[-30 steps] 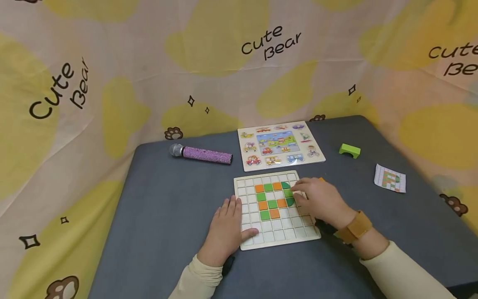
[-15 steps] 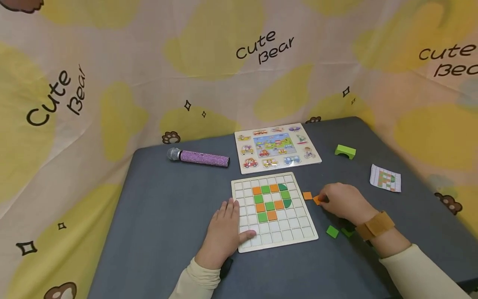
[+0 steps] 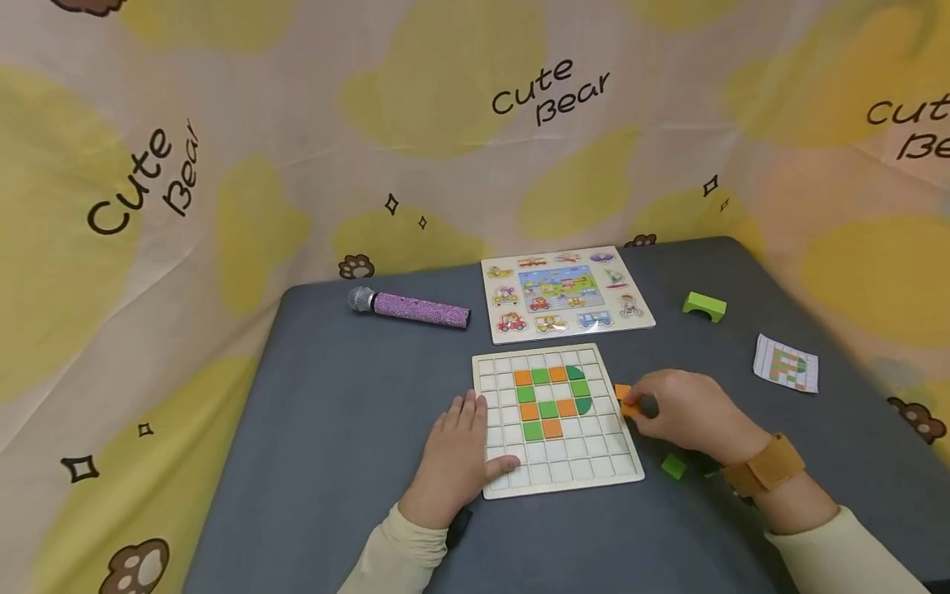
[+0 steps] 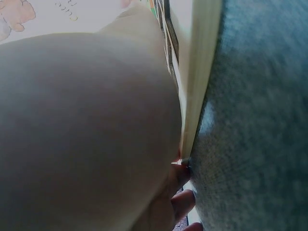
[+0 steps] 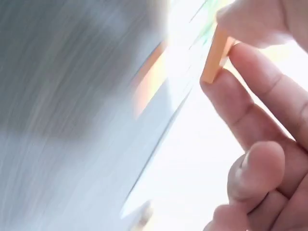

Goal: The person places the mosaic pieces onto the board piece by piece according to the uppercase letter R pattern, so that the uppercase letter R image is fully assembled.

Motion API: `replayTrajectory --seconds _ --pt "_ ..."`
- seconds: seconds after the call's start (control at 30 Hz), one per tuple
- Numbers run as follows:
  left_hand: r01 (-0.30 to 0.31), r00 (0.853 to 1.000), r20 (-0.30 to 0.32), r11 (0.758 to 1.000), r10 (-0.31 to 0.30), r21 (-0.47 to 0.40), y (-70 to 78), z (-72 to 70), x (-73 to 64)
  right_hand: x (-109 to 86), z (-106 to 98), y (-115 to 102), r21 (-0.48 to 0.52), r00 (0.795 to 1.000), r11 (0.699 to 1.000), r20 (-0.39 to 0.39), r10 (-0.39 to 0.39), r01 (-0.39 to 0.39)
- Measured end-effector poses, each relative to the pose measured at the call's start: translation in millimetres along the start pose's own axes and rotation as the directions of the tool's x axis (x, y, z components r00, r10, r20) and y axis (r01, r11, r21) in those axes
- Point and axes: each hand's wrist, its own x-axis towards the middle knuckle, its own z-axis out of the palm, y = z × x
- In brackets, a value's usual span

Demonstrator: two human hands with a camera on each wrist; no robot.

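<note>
A white gridded wooden board bears a pattern of orange, green and dark green tiles, the dark ones with rounded edges. My left hand rests along the board's left edge, fingers straight and thumb lying over its lower left cells. Just off the right edge, my right hand pinches a square orange tile between thumb and fingertips. Another orange tile lies on the table right beside it. Nearer the wrist is a loose green tile, with a further green piece partly hidden under the hand.
Behind the board lies a vehicle picture puzzle, with a purple glittery microphone to its left. A green arch block and a small pattern card sit at the right. A printed cloth hangs behind the table.
My right hand has left the right side of the tile pattern, moved right to the loose orange tiles and now pinches one. The left hand stays on the board.
</note>
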Motion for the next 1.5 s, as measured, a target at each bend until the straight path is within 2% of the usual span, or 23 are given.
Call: replayTrajectory --seconds 0.07,0.1,0.17,0.23,0.33,0.43,0.53,0.87,1.1,1.2,1.27,1.33,1.4,1.5 --pt "0.001 1.000 0.002 1.000 -0.001 0.012 0.2 1.0 1.8 5.0 4 -22 0.019 0.994 0.994 -0.026 -0.103 0.104" --pt "0.004 1.000 0.001 1.000 -0.004 0.015 0.1 1.4 2.5 9.0 7 -34 0.030 0.985 0.985 -0.033 -0.169 0.170" --pt "0.012 1.000 0.005 1.000 -0.012 0.021 0.0 1.8 3.2 18.0 17 -55 0.038 0.955 0.954 -0.042 -0.295 0.297" --pt "0.017 1.000 0.010 1.000 -0.018 0.020 0.1 1.8 3.4 27.0 27 -71 0.034 0.928 0.927 -0.027 -0.372 0.373" --pt "0.014 1.000 0.014 1.000 -0.014 0.011 0.8 1.6 3.7 36.8 41 -86 -0.002 0.908 0.908 0.006 -0.419 0.419" --pt "0.012 1.000 0.016 1.000 -0.012 0.013 1.3 1.5 3.8 42.3 48 -92 -0.034 0.904 0.903 0.027 -0.428 0.428" --pt "0.018 1.000 0.015 0.999 -0.018 0.028 0.5 1.8 2.7 44.8 49 -97 -0.024 0.898 0.898 0.029 -0.439 0.440" --pt "0.012 1.000 0.000 1.000 -0.012 0.028 0.8 -0.2 1.2 39.8 46 -97 -0.024 0.905 0.905 0.060 -0.422 0.424" --pt "0.012 1.000 0.012 1.000 -0.012 0.006 1.9 0.9 2.2 35.8 51 -97 -0.112 0.897 0.891 0.105 -0.430 0.440" --pt "0.021 1.000 0.018 1.000 -0.021 0.003 1.2 -0.1 1.2 35.1 49 -97 -0.079 0.900 0.898 0.097 -0.424 0.432" --pt "0.027 1.000 0.013 1.000 -0.027 0.002 0.8 -0.8 0.8 33.9 43 -93 -0.037 0.913 0.913 0.064 -0.403 0.405" --pt "0.027 1.000 0.014 1.000 -0.027 -0.001 0.7 -1.4 0.5 28.9 32 -81 -0.013 0.937 0.937 0.019 -0.350 0.350" --pt "0.020 1.000 0.013 1.000 -0.020 -0.008 1.2 -2.0 0.6 18.5 18 -62 0.005 0.967 0.967 -0.013 -0.255 0.255" --pt "0.008 1.000 0.014 1.000 -0.008 -0.019 2.1 -1.9 1.3 -8.4 -2 -26 0.024 0.997 0.997 0.028 -0.076 0.076"
